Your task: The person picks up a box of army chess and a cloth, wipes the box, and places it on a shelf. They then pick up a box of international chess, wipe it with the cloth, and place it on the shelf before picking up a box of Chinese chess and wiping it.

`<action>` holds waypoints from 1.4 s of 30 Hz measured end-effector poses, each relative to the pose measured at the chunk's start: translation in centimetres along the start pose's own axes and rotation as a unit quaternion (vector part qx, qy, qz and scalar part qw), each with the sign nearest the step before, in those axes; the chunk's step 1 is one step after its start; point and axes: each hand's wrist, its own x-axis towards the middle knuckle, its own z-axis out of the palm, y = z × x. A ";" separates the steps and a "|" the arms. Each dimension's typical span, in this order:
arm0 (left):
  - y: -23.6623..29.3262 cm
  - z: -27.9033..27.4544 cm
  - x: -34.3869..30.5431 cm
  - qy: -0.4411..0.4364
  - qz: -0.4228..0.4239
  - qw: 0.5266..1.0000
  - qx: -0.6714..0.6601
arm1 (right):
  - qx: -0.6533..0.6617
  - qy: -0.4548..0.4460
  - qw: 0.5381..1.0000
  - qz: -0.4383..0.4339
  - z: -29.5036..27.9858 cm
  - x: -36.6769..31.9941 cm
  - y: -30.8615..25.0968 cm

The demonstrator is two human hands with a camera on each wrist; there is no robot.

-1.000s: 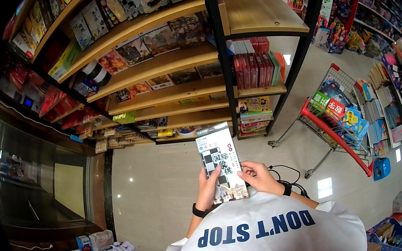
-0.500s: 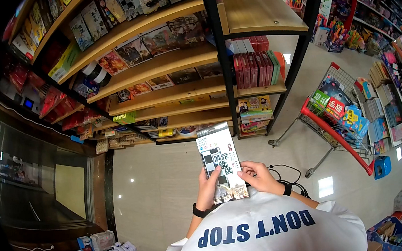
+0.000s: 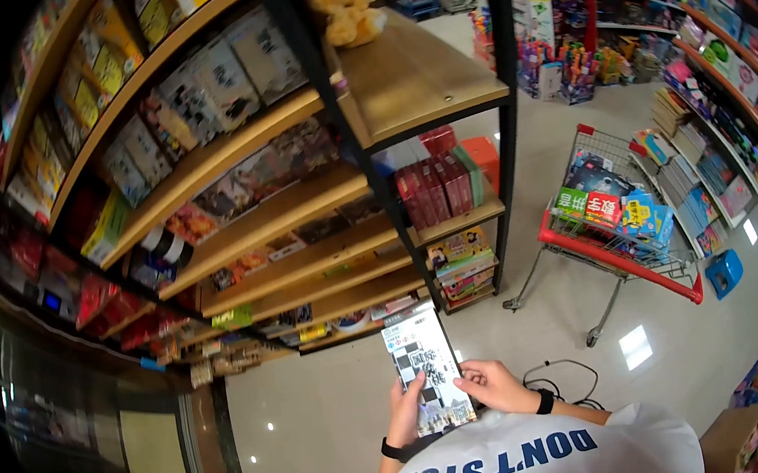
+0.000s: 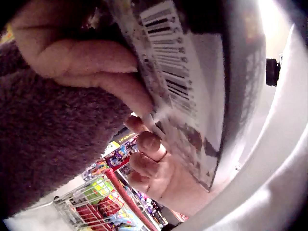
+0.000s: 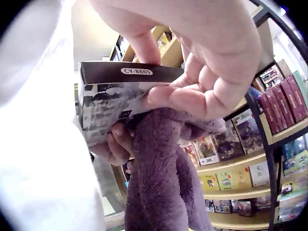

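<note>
Both hands hold a flat chess set box (image 3: 447,406) in front of the chest, its front with a checkerboard picture facing up. My left hand (image 3: 406,413) grips its left side, thumb on the front and fingers underneath. My right hand (image 3: 497,386) pinches the opposite edge near the lower corner. The left wrist view shows a barcode on the box's back (image 4: 171,62), with left fingers (image 4: 96,67) against it. Under the box, a fuzzy purple plush thing (image 5: 159,168) hangs beside the hands; its upper end is hidden.
Wooden shelves (image 3: 264,208) with boxed games stand ahead and to the left. A plush toy (image 3: 344,11) sits on the end shelf. To the right are a loaded shopping cart (image 3: 619,251), a blue stool-like object (image 3: 725,274) and black cables (image 3: 559,379) on the floor.
The head view has turned and tilted up, so shelves shift left and the hands appear lower. Both hands keep their hold on the box.
</note>
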 end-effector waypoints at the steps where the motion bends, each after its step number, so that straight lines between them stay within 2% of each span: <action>1: -0.3 0.3 0.4 -0.010 -0.011 1.000 0.012 | 0.006 0.014 1.000 0.004 -0.2 -0.5 0.1; 5: -0.1 3.8 0.3 -0.051 -0.020 0.997 0.057 | 0.083 0.073 0.994 -0.014 -1.9 -2.4 1.8; 6: -0.3 4.7 0.2 -0.062 -0.005 0.995 0.073 | 0.077 0.070 0.995 -0.012 -2.9 -3.4 2.9; 8: -0.1 6.9 -0.6 -0.073 0.029 0.990 0.113 | 0.065 0.060 0.996 -0.022 -5.1 -4.3 1.6; 10: -1.2 8.5 -0.6 -0.056 0.047 0.987 0.145 | 0.052 0.053 0.997 -0.037 -7.2 -5.3 1.1; 16: -5.8 17.0 -0.9 -0.033 0.009 0.996 0.080 | 0.002 0.050 0.994 -0.102 -16.2 -8.1 2.5; 19: -8.7 23.3 -2.0 -0.022 -0.033 0.998 0.048 | 0.037 0.050 0.996 -0.062 -22.3 -10.9 2.6; 25: -12.3 31.7 -2.7 -0.051 0.011 0.995 0.080 | 0.094 0.029 0.994 -0.037 -30.5 -15.1 3.4; 28: -13.1 33.6 -3.7 -0.036 0.026 0.994 0.101 | 0.165 0.063 0.983 -0.060 -31.1 -16.4 3.6; 29: -13.6 33.8 -4.0 -0.036 0.032 0.995 0.090 | 0.137 0.030 0.990 -0.033 -31.9 -16.9 4.2; 36: -16.0 34.2 -6.8 -0.016 -0.039 0.999 0.004 | 0.115 -0.040 0.992 -0.015 -33.6 -19.0 5.4; 42: -15.8 33.9 -8.3 -0.062 -0.010 0.997 0.039 | 0.201 0.000 0.980 -0.013 -31.9 -19.0 3.6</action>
